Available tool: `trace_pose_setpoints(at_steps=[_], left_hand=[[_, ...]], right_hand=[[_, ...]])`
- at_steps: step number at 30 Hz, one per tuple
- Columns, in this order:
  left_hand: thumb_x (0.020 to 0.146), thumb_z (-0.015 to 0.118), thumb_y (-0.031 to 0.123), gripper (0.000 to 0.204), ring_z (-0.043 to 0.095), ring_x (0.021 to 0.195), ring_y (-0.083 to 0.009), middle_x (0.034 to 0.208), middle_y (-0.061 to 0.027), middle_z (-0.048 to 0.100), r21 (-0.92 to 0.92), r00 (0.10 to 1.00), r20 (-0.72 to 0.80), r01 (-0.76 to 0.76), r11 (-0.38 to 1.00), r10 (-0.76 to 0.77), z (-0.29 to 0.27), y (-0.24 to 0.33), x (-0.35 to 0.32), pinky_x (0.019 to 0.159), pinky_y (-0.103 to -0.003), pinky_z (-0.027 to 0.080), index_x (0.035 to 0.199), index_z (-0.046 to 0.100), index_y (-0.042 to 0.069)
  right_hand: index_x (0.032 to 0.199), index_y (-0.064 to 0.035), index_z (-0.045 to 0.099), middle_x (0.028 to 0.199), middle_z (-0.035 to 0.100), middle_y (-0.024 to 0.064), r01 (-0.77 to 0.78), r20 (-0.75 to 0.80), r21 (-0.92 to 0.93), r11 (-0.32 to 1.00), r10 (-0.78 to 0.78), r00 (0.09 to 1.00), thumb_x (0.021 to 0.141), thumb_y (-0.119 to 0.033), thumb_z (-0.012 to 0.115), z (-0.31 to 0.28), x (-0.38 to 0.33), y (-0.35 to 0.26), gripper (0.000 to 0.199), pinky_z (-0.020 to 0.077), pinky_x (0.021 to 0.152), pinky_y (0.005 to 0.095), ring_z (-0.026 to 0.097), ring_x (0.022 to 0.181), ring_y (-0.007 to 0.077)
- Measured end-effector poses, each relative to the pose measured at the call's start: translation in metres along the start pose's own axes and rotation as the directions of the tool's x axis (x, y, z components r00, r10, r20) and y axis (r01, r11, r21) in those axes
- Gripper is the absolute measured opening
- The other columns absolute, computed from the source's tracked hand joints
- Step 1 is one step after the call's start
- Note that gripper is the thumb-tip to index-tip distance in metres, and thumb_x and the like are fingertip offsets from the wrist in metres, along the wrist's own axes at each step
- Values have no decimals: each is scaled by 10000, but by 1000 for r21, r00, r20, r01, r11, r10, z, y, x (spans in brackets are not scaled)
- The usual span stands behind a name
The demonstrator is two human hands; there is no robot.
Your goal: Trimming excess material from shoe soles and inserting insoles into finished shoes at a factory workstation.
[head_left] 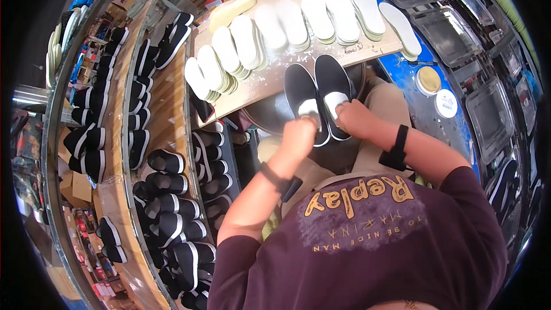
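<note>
Two black slip-on shoes with white sole edges stand side by side over my lap, toes pointing away from me: a left shoe [299,85] and a right shoe [332,74]. A white insole [310,106] shows in the opening of the left one, and another white insole [334,100] in the right one. My left hand [299,133] is closed at the left shoe's opening, its fingers on the insole's rear part. Fingers bent, my right hand [352,119] grips the other insole at the right shoe's inner side. Both fingertips are partly hidden.
Ahead, a wooden board [267,89] carries several stacks of white insoles [247,40]. Racks on my left hold many black shoes [172,212]. On the right, a blue bench [422,120] bears round tins [428,80], beside clear plastic trays [447,34].
</note>
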State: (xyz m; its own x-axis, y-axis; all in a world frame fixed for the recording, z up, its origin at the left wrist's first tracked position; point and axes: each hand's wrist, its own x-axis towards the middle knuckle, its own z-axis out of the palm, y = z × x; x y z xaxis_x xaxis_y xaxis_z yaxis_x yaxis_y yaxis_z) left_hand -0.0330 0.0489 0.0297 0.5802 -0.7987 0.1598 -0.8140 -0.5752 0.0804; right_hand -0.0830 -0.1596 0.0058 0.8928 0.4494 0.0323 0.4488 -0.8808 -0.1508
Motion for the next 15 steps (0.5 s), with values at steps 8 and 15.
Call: trace_pose_setpoints(at_steps=[8, 15], left_hand=[[896, 569, 281, 400, 700, 694, -257, 696, -174, 646, -510, 592, 786, 782, 358, -175, 25, -32, 64, 513, -373, 532, 777, 638, -95], [807, 582, 152, 224, 597, 854, -476, 849, -288, 629, -645, 860, 74, 427, 634, -505, 70, -12, 43, 757, -494, 466, 883, 610, -57]], right_hand=[[807, -158, 715, 810, 674, 68, -44, 399, 32, 999, 28, 916, 845, -273, 576, -21, 21, 11, 184, 422, 673, 485, 630, 768, 309], [934, -72, 695, 824, 662, 138, -76, -245, 481, 873, 217, 945, 851, -200, 601, -53, 0, 20, 179, 496, 701, 428, 636, 808, 332]])
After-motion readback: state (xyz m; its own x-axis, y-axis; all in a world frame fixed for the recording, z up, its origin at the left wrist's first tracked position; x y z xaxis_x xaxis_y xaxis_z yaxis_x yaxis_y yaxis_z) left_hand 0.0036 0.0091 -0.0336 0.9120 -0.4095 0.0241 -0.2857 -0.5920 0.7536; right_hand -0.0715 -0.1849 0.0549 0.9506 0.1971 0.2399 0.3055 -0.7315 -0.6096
